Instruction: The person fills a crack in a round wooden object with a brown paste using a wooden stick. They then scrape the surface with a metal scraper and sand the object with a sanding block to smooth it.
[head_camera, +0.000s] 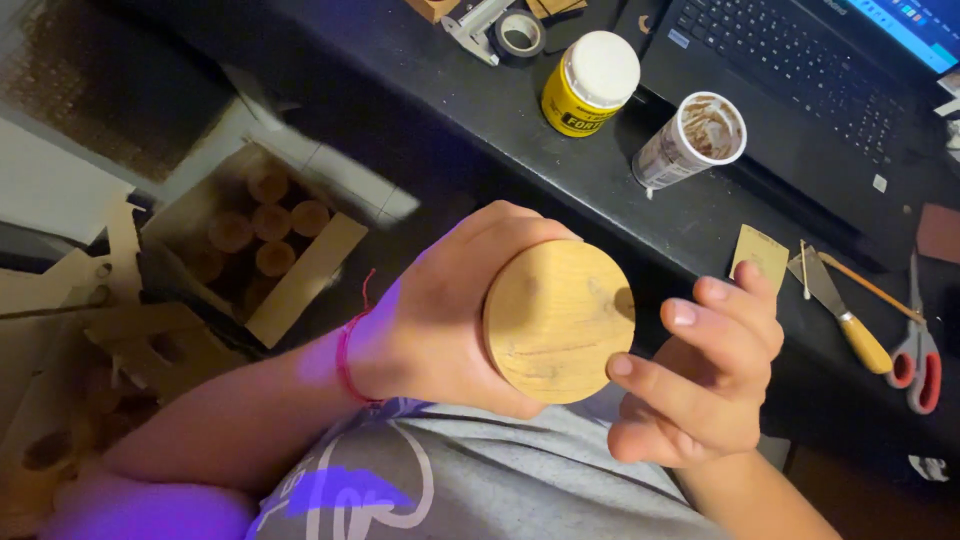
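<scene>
**Round wooden piece gripped in the left hand**

The left hand (440, 310) is clamped around a round wooden piece (558, 320), its flat circular face turned up toward the camera. The right hand (700, 375) sits just beside it, fingers loosely spread and holding nothing, one fingertip at the disc's lower right edge. Beyond the right hand, on the dark desk (420, 90), lie a putty knife (840, 310) and red-handled scissors (918, 350). Farther off stand a yellow jar with a white lid (590, 85) and a laptop (800, 70). Past the left wrist sits a cardboard box of wooden cylinders (262, 235).
</scene>
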